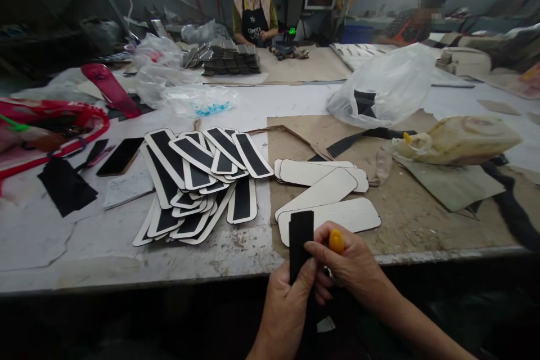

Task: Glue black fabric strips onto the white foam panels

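Note:
My left hand (287, 304) is closed around a small stack of black strips (301, 230), held upright at the table's front edge with the thumb across their face. My right hand (346, 259) is closed beside them, its thumb tip touching the strips' right edge. A rounded yellow piece (336, 241) pokes out of the right hand; the rest of it is hidden. Behind the strips lie several pale, round-ended panels (331, 219), blank side up. To the left is a loose pile of white panels (202, 180), each with a black strip along its middle.
A yellowish plastic bottle (468, 139) lies on its side at right, near a clear plastic bag (383, 87). At left are a phone (120, 156), black pieces (67, 185) and a red-edged bag (50, 107). Across the table one person (254, 11) stands; another (415, 19) leans at right.

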`<state>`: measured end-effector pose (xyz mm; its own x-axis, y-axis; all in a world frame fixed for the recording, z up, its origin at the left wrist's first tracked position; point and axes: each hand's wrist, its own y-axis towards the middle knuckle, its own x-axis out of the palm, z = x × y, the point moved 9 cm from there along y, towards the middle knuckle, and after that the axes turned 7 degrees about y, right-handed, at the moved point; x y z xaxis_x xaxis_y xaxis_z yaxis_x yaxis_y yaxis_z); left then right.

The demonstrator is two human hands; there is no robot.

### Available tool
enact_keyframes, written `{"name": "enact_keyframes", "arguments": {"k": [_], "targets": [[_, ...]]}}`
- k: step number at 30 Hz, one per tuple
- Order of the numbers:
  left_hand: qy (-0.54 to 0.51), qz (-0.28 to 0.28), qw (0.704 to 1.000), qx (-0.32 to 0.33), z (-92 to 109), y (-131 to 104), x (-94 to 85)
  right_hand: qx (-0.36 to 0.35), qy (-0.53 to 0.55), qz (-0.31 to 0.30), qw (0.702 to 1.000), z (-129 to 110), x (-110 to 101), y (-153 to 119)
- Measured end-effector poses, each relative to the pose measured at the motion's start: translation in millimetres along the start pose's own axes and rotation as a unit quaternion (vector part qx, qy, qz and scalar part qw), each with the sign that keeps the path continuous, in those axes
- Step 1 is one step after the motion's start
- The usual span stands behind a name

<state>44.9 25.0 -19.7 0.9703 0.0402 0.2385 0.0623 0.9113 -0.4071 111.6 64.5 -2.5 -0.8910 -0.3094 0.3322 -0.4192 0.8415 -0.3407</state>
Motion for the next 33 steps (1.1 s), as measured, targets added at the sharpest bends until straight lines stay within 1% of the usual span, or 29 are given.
{"name": "enact_keyframes", "arguments": {"k": [2, 4, 6, 7, 9, 11, 13, 15, 17, 19, 21, 23, 24, 25, 26, 27, 28, 29, 30, 32, 33], "targets": [[0.006, -0.010, 1.000, 0.005, -4, 0, 6.6, 0.007, 0.014, 0.007, 1.000, 2, -4, -5], [0.014, -0.018, 1.000, 0.013, -5, 1, 12.6, 0.007, 0.002, 0.009, 1.000, 0, -10, -10], [0.023, -0.024, 0.999, 0.022, -6, 3, 18.0, -0.005, -0.043, 0.024, 0.999, -7, -18, -15], [0.027, -0.028, 0.999, 0.026, -6, 4, 20.3, -0.018, -0.081, 0.041, 0.996, -12, -24, -17], [0.032, -0.032, 0.999, 0.024, -8, 6, 22.9, -0.055, -0.174, 0.097, 0.978, -25, -37, -21], [0.035, -0.034, 0.999, 0.023, -9, 7, 23.6, -0.092, -0.258, 0.161, 0.948, -38, -49, -26], [0.040, -0.039, 0.998, 0.032, -10, 7, 23.8, -0.109, -0.299, 0.210, 0.924, -45, -60, -29], [0.054, -0.052, 0.996, 0.042, -12, 5, 24.7, -0.104, -0.297, 0.236, 0.920, -48, -67, -30], [0.073, -0.067, 0.994, 0.044, -16, 2, 25.4, -0.098, -0.246, 0.242, 0.933, -50, -73, -29], [0.086, -0.080, 0.993, 0.033, -23, -1, 24.1, -0.103, -0.162, 0.238, 0.952, -55, -77, -28], [0.096, -0.090, 0.991, 0.017, -31, -5, 19.6, -0.111, -0.085, 0.221, 0.965, -65, -81, -26], [0.105, -0.090, 0.990, 0.000, -38, -8, 9.9, -0.124, -0.068, 0.197, 0.970, -80, -86, -25], [0.107, -0.072, 0.992, -0.009, -40, -9, 0.8, -0.123, -0.094, 0.185, 0.970, -88, -88, -23], [0.107, -0.037, 0.993, -0.018, -41, -9, -11.7, -0.120, -0.143, 0.177, 0.966, -95, -91, -22], [0.104, 0.011, 0.994, -0.026, -41, -8, -26.7, -0.114, -0.212, 0.166, 0.956, -101, -92, -18], [0.098, 0.067, 0.992, -0.031, -38, -7, -42.8, -0.107, -0.291, 0.146, 0.939, -104, -90, -14], [0.090, 0.121, 0.988, -0.032, -34, -5, -57.7, -0.098, -0.371, 0.114, 0.916, -104, -85, -7], [0.084, 0.165, 0.982, -0.032, -29, -2, -70.0, -0.090, -0.443, 0.068, 0.889, -100, -76, 2], [0.078, 0.192, 0.978, -0.031, -23, 2, -78.0, -0.082, -0.502, 0.014, 0.861, -92, -66, 10], [0.071, 0.206, 0.975, -0.034, -13, 15, -84.1, -0.055, -0.586, -0.085, 0.804, -70, -44, 28], [0.072, 0.198, 0.977, -0.040, -10, 22, -83.6, -0.040, -0.616, -0.117, 0.778, -59, -36, 36]]}}
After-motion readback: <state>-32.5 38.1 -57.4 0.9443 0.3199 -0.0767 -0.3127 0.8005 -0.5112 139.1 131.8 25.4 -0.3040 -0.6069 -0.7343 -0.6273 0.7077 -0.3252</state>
